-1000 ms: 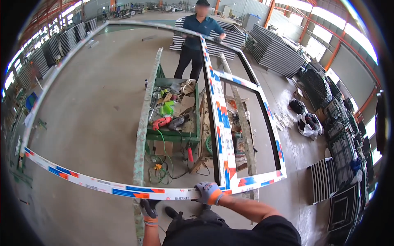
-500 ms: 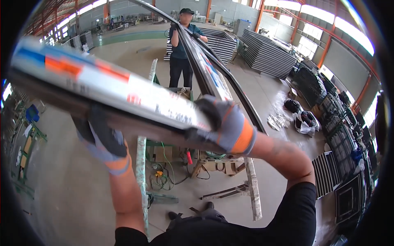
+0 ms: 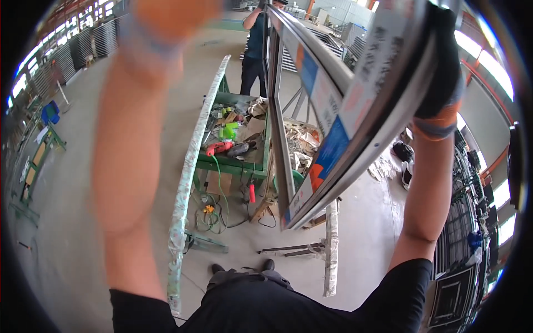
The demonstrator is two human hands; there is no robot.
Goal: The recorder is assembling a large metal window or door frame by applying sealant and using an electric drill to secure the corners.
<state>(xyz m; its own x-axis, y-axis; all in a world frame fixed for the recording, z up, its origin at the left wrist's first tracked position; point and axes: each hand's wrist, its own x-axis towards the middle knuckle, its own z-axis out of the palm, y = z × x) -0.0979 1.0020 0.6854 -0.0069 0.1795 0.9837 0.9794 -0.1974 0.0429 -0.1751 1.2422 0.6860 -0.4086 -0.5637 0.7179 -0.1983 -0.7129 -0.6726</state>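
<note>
A large metal window frame (image 3: 336,139) with printed white, blue and orange protective film stands tilted on edge over the right side. My right hand (image 3: 443,72), in a black and grey glove with an orange cuff band, grips its raised near side. High at the upper left, my left hand (image 3: 172,22) is smeared by motion and cut off by the picture's edge, so its fingers do not show. It appears apart from the frame. Beyond, a co-worker (image 3: 254,47) in dark clothes stands at the frame's far end with a raised hand near it.
A green workbench (image 3: 230,166) carries a red power tool (image 3: 219,147) and mixed clutter. Wrapped support rails (image 3: 187,166) flank it, and cords (image 3: 214,222) lie on the floor below. Stacked frames (image 3: 461,222) line the right; a blue chair (image 3: 50,112) stands left.
The window frame has swung from across my front to the right and turned on edge. My left hand has come off it and risen to the upper left; my right has moved up and right.
</note>
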